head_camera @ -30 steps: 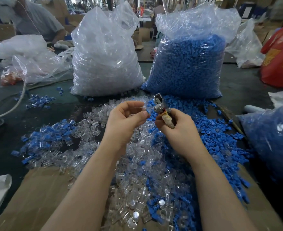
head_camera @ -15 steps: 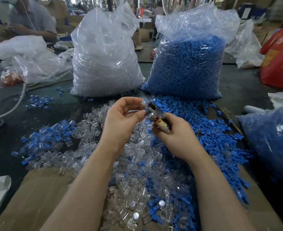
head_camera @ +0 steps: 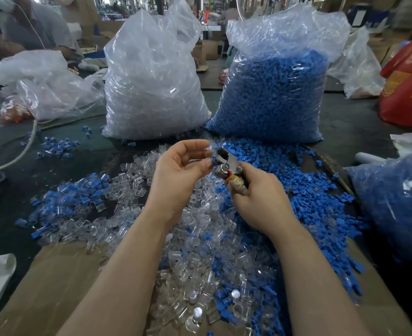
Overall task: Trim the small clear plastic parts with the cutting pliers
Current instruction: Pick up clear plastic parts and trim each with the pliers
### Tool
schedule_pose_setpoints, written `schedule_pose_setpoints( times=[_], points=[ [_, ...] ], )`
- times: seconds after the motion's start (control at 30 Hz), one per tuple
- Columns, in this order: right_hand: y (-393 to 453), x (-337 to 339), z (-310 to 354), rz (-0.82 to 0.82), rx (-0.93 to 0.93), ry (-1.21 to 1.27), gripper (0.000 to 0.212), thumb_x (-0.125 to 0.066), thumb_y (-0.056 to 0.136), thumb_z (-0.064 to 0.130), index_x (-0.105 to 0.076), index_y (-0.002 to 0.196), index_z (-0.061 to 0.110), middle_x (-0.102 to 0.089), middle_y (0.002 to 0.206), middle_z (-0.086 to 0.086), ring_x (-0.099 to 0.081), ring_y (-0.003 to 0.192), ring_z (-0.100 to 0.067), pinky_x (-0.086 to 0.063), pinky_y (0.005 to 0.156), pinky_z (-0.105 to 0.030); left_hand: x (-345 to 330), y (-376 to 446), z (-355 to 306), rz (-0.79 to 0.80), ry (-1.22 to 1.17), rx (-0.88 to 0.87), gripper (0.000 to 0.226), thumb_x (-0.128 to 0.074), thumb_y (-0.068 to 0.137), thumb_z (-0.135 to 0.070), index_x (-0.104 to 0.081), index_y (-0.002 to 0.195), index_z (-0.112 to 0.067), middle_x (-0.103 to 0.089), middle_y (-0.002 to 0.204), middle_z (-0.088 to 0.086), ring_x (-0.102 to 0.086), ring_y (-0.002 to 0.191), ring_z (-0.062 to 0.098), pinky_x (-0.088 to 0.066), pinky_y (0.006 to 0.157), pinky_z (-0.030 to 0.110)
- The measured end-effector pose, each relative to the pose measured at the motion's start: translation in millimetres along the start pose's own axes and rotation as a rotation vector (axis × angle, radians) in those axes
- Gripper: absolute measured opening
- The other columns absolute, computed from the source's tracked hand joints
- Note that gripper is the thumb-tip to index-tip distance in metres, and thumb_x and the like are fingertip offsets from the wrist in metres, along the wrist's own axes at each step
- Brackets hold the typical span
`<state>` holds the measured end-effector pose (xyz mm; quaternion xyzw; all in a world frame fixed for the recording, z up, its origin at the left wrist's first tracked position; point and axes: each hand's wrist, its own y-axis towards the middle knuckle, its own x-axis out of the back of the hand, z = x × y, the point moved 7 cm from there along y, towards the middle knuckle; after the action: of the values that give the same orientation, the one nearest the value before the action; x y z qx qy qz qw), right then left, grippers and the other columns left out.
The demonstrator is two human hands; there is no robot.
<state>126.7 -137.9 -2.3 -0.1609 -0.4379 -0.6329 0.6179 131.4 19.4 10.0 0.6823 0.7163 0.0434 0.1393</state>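
My right hand [head_camera: 258,197] grips the wrapped handles of the metal cutting pliers [head_camera: 226,163], whose jaws point up and to the left. My left hand [head_camera: 178,170] pinches a small clear plastic part [head_camera: 209,151] between thumb and fingertips, right at the plier jaws. Both hands hover above a heap of loose clear plastic parts [head_camera: 195,258] mixed with blue parts [head_camera: 292,180] on the table. The pinched part is mostly hidden by my fingers and the jaws.
A big bag of clear parts [head_camera: 151,81] and a big bag of blue parts [head_camera: 277,93] stand behind the heap. Another blue-filled bag [head_camera: 394,202] lies at right. Cardboard [head_camera: 54,282] covers the near table. A person [head_camera: 30,27] sits at far left; a cable [head_camera: 18,151] crosses the left side.
The plier jaws swung left from their upright pose and closed in on the clear part. My left hand rose slightly and its fingers opened a little around the part.
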Motion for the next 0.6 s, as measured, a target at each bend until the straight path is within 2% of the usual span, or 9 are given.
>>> schedule_pose_setpoints(
  times=[0.13, 0.2, 0.3, 0.37, 0.47, 0.6],
  points=[
    [-0.6, -1.5, 0.4, 0.026, -0.005, -0.009, 0.005, -0.057, 0.088, 0.023, -0.054, 0.092, 0.024, -0.061, 0.072, 0.005, -0.055, 0.067, -0.021, -0.045, 0.057, -0.037, -1.1, -0.8, 0.6, 0.006, 0.02, 0.019, 0.028, -0.067, 0.086, 0.005, -0.068, 0.106, -0.015, -0.074, 0.092, -0.002, -0.069, 0.088, 0.007, -0.055, 0.079, 0.021],
    [0.2, -1.3, -0.5, 0.012, -0.015, -0.014, 0.006, -0.057, 0.088, 0.024, -0.051, 0.088, 0.025, -0.06, 0.071, 0.006, -0.053, 0.065, -0.02, -0.042, 0.055, -0.036, 2.8, 0.3, 6.0, -0.023, -0.082, 0.096, 0.026, -0.064, 0.088, 0.004, -0.069, 0.106, -0.013, -0.074, 0.091, 0.0, -0.071, 0.086, 0.008, -0.055, 0.076, 0.019],
    [2.4, 2.3, -6.1, -0.028, -0.045, -0.109, 0.01, -0.058, 0.086, 0.026, -0.047, 0.086, 0.026, -0.057, 0.071, 0.007, -0.048, 0.063, -0.019, -0.033, 0.052, -0.034, 23.7, 2.8, 19.5, -0.145, -0.433, 0.291, 0.018, -0.063, 0.086, -0.004, -0.07, 0.103, -0.005, -0.073, 0.083, 0.005, -0.071, 0.077, 0.013, -0.059, 0.078, 0.025],
    [3.0, 3.7, -14.0, -0.032, -0.105, -0.185, 0.013, -0.058, 0.086, 0.027, -0.046, 0.086, 0.027, -0.053, 0.071, 0.008, -0.046, 0.063, -0.019, -0.029, 0.053, -0.034, 46.6, 4.0, 27.1, -0.274, -0.753, 0.349, 0.017, -0.065, 0.083, -0.01, -0.069, 0.096, -0.002, -0.069, 0.075, 0.004, -0.068, 0.067, 0.012, -0.058, 0.084, 0.026],
    [1.4, 4.6, -27.4, -0.026, -0.224, -0.346, 0.013, -0.058, 0.086, 0.028, -0.046, 0.091, 0.025, -0.044, 0.068, 0.009, -0.04, 0.058, -0.018, -0.027, 0.053, -0.033, 85.1, 1.2, 36.7, -0.534, -1.113, 0.34, 0.009, -0.065, 0.09, -0.013, -0.065, 0.089, -0.003, -0.067, 0.071, 0.004, -0.064, 0.061, 0.011, -0.058, 0.077, 0.023],
    [-3.0, 4.6, -42.2, 0.011, -0.365, -0.491, 0.013, -0.056, 0.089, 0.029, -0.046, 0.093, 0.022, -0.039, 0.067, 0.006, -0.033, 0.053, -0.013, -0.022, 0.048, -0.03, 123.6, -5.8, 42.4, -0.761, -1.381, 0.247, 0.015, -0.065, 0.093, -0.016, -0.059, 0.084, -0.005, -0.062, 0.063, 0.004, -0.061, 0.054, 0.011, -0.056, 0.07, 0.018]
  ],
)
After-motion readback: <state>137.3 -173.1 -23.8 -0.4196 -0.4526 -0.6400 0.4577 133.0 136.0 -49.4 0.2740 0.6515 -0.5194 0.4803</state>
